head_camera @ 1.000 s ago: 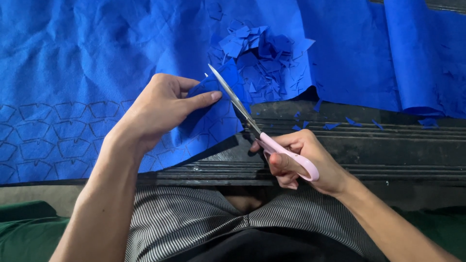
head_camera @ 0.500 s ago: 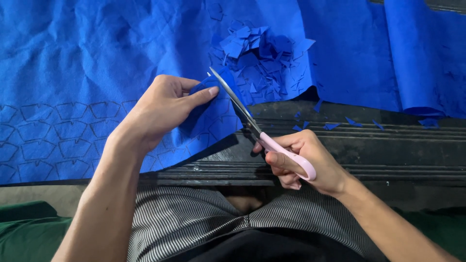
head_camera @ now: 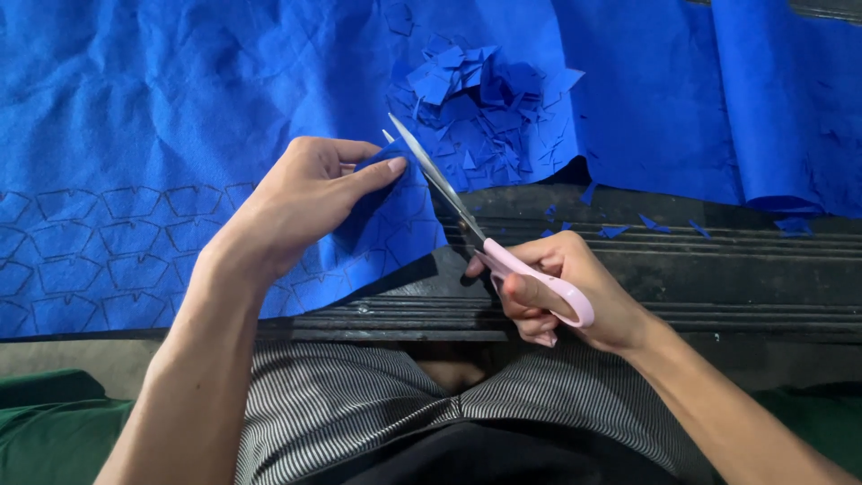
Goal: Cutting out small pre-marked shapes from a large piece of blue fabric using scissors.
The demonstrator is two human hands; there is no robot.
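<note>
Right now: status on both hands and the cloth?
Left hand pinching blue marked fabric sheet edge. Right hand gripping pink-handled scissors, blades at that edge. Pile of blue fabric scraps just beyond the blades.

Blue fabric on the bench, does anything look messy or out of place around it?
Yes. Small blue scraps lie heaped on the blue fabric beyond the scissors, and a few stray bits have scattered onto the dark bench.

I see no packages, labels, signs or screens anywhere in front of me.
</note>
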